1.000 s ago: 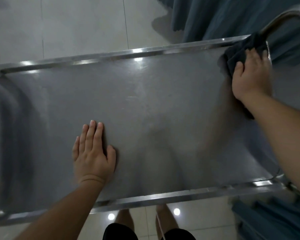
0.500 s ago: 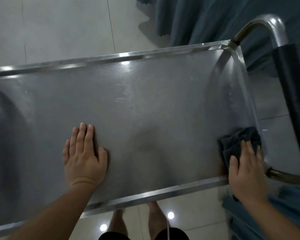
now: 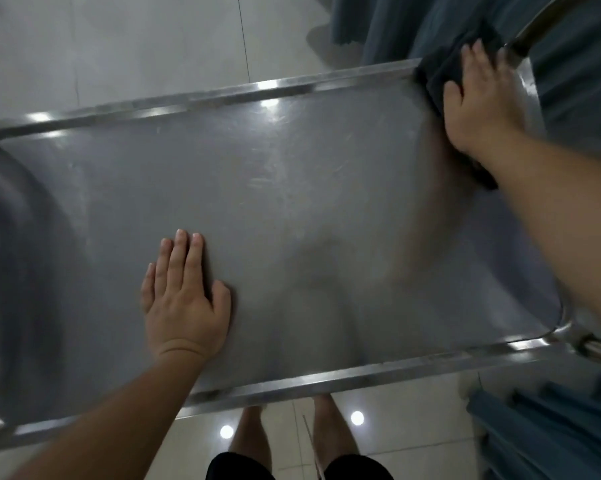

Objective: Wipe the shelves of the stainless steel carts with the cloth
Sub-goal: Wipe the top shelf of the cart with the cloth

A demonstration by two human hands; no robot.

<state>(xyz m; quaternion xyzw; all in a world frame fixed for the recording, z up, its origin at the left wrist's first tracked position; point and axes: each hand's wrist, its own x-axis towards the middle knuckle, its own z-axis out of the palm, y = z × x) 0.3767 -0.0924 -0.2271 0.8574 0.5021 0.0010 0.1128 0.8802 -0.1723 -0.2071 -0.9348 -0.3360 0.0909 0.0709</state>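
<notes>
1. While the left hand (image 3: 184,299) lies flat, fingers together, on the shelf (image 3: 292,202) near its front edge, holding nothing, the cart could roll away if that bracing lifts.
2. Pressed under the right hand (image 3: 479,98), whose grip is flat on it rather than closed round it, the dark cloth (image 3: 441,71) sits at the far right corner; it may snag on the handle (image 3: 541,26).
3. Streaks in the middle risk being missed.

Dark charcoal cloth (image 3: 444,69), grey steel shelf (image 3: 292,188), teal curtain (image 3: 389,26), pale floor tiles (image 3: 119,39).
</notes>
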